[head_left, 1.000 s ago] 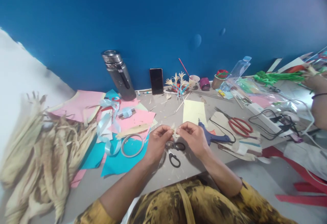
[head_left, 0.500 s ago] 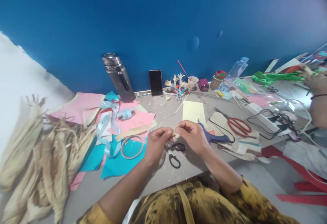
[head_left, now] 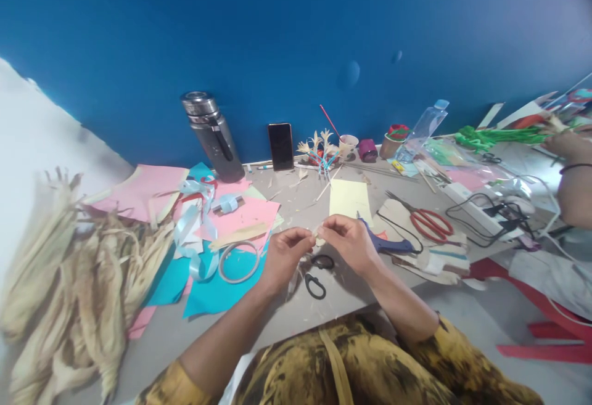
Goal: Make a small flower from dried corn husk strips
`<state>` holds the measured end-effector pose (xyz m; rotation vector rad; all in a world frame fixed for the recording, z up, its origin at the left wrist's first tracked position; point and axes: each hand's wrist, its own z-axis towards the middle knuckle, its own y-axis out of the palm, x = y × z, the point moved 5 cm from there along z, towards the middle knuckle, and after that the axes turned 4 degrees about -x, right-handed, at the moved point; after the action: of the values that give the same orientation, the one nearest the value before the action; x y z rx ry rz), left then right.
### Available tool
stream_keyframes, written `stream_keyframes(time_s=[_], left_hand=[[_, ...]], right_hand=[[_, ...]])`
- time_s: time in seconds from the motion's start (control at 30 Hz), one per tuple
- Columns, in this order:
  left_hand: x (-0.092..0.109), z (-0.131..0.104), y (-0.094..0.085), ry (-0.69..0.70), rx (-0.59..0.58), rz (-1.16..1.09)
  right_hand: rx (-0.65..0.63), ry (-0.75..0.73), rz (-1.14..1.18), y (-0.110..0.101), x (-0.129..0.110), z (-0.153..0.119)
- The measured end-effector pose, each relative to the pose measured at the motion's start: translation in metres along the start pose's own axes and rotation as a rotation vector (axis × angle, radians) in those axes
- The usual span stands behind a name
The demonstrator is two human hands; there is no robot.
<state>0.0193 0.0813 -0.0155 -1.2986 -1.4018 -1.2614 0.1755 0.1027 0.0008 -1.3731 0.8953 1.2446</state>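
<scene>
My left hand [head_left: 287,256] and my right hand [head_left: 350,243] meet over the front middle of the table. Both are closed in a pinch, thumb against fingers, on one small pale piece of corn husk [head_left: 319,238]. Most of that piece is hidden by the fingertips. Directly below lie scissors with black handles [head_left: 316,286], their blades out of sight under my hands. A blue glue gun [head_left: 393,245] rests just right of my right hand. Husk flowers on light-blue stems [head_left: 324,152] stand farther back.
Dried corn husks [head_left: 87,288] heap at the left. Ribbon [head_left: 197,232], a tape ring [head_left: 239,262] and coloured paper [head_left: 217,294] lie nearer. A flask [head_left: 215,140] and phone [head_left: 280,146] stand by the wall. Red-handled scissors [head_left: 432,225] and a power strip [head_left: 476,211] lie right; another person's arm [head_left: 576,177] reaches in.
My fingers have shifted slightly around the small husk piece, with both hands staying close together. The whole view has moved a little; the things on the table lie as before.
</scene>
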Motion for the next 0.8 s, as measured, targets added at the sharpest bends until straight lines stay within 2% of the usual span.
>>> stream_keyframes(time_s=[0.27, 0.5, 0.8], left_hand=[[-0.004, 0.003, -0.003, 0.014, 0.042, -0.041], [-0.003, 0.001, -0.002, 0.053, 0.038, -0.028], [-0.019, 0.008, -0.005, 0.052, -0.043, -0.279]], right_hand=[[-0.077, 0.013, 0.06, -0.002, -0.002, -0.003], [-0.081, 0.028, 0.037, 0.005, 0.007, -0.001], [-0.073, 0.012, 0.009, 0.009, 0.006, -0.003]])
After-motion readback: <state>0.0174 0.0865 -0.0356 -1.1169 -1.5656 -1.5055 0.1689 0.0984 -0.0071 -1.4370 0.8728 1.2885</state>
